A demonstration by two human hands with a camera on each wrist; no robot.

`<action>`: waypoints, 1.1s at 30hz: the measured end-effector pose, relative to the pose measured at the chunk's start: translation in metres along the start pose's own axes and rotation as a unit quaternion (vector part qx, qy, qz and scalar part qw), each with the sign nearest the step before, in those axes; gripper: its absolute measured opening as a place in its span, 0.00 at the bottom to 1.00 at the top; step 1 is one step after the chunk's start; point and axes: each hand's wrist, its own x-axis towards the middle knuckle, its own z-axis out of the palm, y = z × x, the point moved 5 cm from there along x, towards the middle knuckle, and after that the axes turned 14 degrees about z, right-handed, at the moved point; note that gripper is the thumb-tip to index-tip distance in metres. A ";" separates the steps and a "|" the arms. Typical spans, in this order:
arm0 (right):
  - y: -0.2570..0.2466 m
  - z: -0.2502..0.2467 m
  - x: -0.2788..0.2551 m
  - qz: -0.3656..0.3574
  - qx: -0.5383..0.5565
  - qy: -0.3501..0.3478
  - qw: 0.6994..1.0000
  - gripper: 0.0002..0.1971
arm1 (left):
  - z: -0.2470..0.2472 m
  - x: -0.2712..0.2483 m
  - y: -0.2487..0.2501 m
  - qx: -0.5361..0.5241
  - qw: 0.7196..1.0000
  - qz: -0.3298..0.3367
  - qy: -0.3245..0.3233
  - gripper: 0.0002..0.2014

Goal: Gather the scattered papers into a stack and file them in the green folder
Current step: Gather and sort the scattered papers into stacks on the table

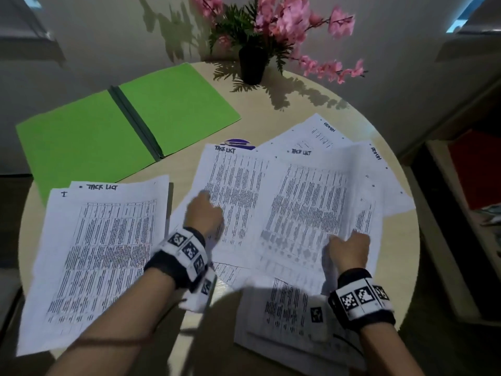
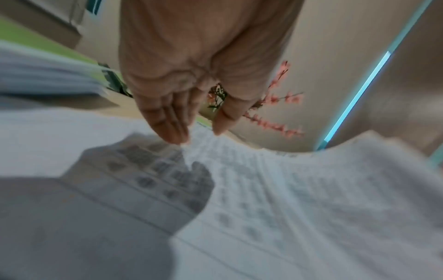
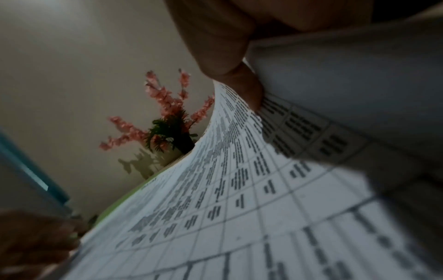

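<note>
The green folder [image 1: 108, 131] lies open at the table's back left. Printed white sheets are spread over the table: a pile at the left [image 1: 103, 253], a middle sheet [image 1: 238, 185], several fanned at the right [image 1: 325, 131] and more at the front [image 1: 284, 308]. My left hand [image 1: 204, 204] rests straight fingertips [image 2: 172, 132] on the middle sheet [image 2: 287, 189]. My right hand [image 1: 349, 248] pinches the near edge of a right-hand sheet [image 1: 311, 202], which curves up off the table. In the right wrist view the thumb [image 3: 239, 81] presses on that sheet [image 3: 239, 189].
A black pot of pink flowers [image 1: 252, 63] stands at the back of the round beige table [image 1: 298, 99]. A purple and white object [image 1: 238, 143] pokes out from under the middle sheets. The left pile and the front sheets overhang the table's near edge.
</note>
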 end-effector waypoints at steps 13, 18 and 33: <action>-0.091 0.004 0.069 -0.183 -0.291 0.023 0.939 0.09 | 0.000 0.039 -0.011 0.209 0.977 0.017 -0.048 0.15; -0.082 0.016 0.083 -0.189 -0.365 0.010 0.912 0.21 | -0.035 0.029 0.029 0.158 0.981 0.113 0.022 0.09; -0.019 0.047 -0.016 -0.150 -0.196 -0.203 0.948 0.13 | -0.065 -0.005 0.047 -0.123 0.981 -0.001 0.150 0.17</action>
